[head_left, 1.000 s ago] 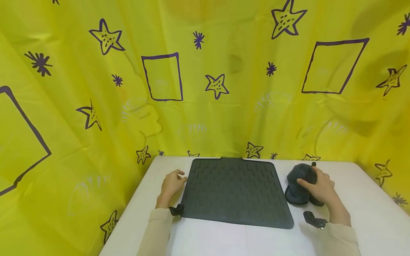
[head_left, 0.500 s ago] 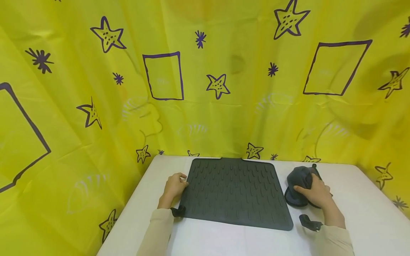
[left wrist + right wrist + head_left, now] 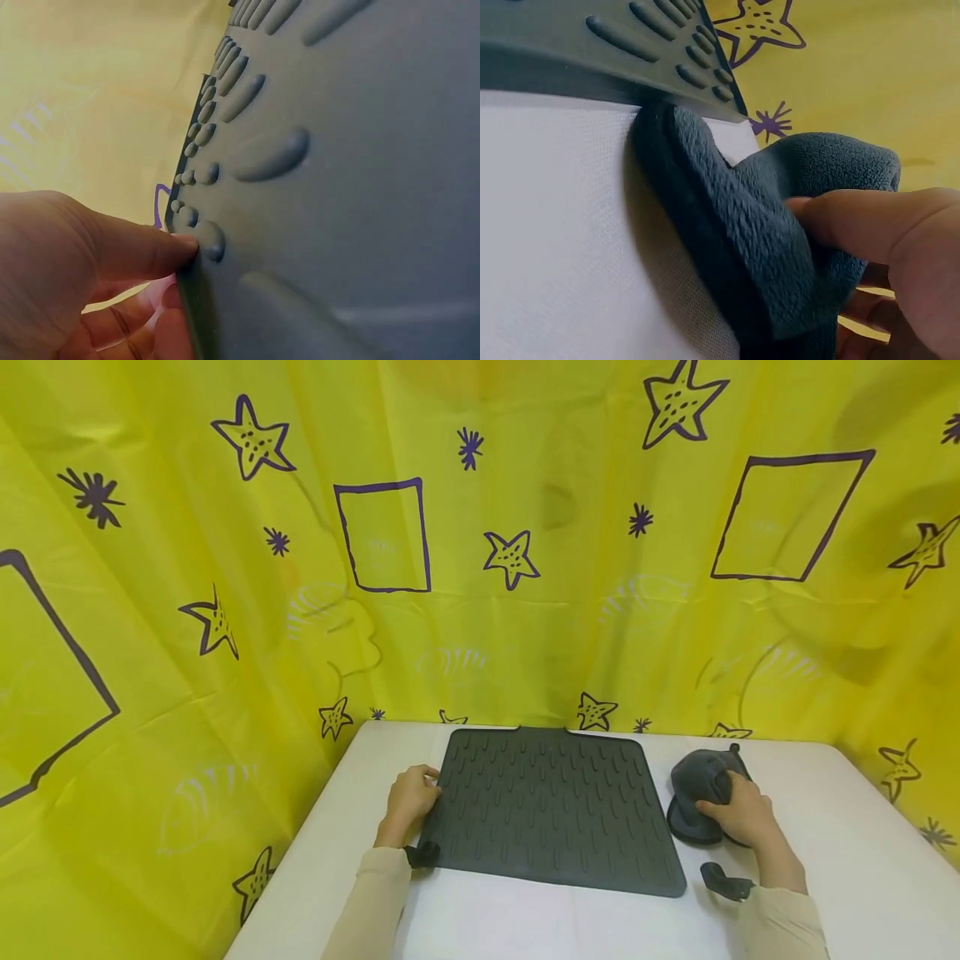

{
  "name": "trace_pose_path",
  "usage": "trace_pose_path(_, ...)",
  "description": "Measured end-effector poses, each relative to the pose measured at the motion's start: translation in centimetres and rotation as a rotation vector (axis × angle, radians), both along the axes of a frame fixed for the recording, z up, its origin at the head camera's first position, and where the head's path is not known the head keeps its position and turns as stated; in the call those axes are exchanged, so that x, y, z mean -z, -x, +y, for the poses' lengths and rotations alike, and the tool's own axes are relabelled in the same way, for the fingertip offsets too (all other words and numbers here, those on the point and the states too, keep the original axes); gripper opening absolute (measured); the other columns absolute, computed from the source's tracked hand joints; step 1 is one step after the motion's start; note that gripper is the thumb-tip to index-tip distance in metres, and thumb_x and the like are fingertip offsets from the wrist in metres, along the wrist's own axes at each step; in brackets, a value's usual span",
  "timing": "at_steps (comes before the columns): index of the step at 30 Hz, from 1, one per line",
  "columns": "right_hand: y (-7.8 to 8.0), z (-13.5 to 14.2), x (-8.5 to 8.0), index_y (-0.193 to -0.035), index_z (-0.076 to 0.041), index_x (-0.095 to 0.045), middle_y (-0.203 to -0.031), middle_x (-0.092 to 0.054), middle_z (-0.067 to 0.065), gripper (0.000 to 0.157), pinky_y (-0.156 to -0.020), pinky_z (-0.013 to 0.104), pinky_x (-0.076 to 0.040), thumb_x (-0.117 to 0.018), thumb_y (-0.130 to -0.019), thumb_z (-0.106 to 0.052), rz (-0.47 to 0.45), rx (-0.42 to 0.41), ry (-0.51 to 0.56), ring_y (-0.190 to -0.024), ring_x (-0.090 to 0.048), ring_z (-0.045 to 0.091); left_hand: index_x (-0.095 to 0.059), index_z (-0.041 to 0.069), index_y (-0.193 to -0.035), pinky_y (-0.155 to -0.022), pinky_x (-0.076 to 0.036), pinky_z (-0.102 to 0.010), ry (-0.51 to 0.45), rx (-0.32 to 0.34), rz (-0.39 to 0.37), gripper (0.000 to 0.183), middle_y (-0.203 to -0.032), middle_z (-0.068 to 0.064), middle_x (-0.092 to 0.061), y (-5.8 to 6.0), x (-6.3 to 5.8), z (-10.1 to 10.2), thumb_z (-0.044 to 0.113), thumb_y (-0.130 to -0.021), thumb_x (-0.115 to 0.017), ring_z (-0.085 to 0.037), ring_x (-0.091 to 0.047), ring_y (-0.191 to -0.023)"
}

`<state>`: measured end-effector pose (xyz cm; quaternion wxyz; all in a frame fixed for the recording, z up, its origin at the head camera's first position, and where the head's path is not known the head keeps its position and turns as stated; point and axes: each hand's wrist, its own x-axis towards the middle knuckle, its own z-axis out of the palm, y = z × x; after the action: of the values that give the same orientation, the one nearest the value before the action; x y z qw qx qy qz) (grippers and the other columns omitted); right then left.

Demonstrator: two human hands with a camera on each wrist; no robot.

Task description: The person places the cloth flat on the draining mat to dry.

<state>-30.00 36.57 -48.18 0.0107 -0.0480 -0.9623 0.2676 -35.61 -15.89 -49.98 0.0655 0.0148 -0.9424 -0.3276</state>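
A dark grey rubber mat [image 3: 555,810] with rows of raised ridges lies on the white table. At its left edge my left hand [image 3: 408,797] pinches the rim. In the left wrist view the thumb [image 3: 161,255] lies on the top face, with the other fingers curled behind the edge. To the right of the mat, a bunched grey-blue plush cloth [image 3: 701,781] with dark edging rests on the table. My right hand [image 3: 746,817] grips it; the thumb presses into a fold in the right wrist view, while the other fingers are mostly hidden behind the fabric.
The white tabletop [image 3: 510,927] shows in front of the mat and at both sides. A yellow curtain [image 3: 465,635] with purple stars and frames hangs behind and beside the table. Black camera mounts sit at both wrists.
My left hand has moved slightly right, onto the mat's edge. My right hand has shifted a little left and lower on the cloth, whose bunched top sits slightly lower.
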Motion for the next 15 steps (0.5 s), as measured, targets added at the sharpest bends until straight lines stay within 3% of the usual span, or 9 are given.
trace_pose_path(7, -0.33, 0.00, -0.30, -0.137, 0.024, -0.037, -0.131, -0.046, 0.049, 0.070, -0.097, 0.071, -0.042, -0.065, -0.094, -0.023, 0.009, 0.052, 0.038, -0.117, -0.047, 0.064, -0.076, 0.008, -0.114, -0.074, -0.055, -0.045, 0.016, -0.033, 0.002, 0.027, -0.091, -0.006, -0.077, 0.08, 0.14, 0.23, 0.011, -0.087, -0.072, -0.028, -0.071, -0.084)
trace_pose_path(15, -0.81, -0.30, -0.92, -0.135, 0.021, -0.041, -0.127, -0.051, 0.047, 0.062, -0.093, 0.069, -0.043, -0.062, -0.095, -0.021, 0.045, 0.073, 0.055, -0.114, -0.050, 0.062, -0.076, 0.008, -0.113, -0.072, -0.054, -0.045, 0.021, -0.037, 0.005, 0.027, -0.090, -0.006, -0.077, 0.05, 0.15, 0.14, 0.011, -0.087, -0.072, -0.028, -0.071, -0.083)
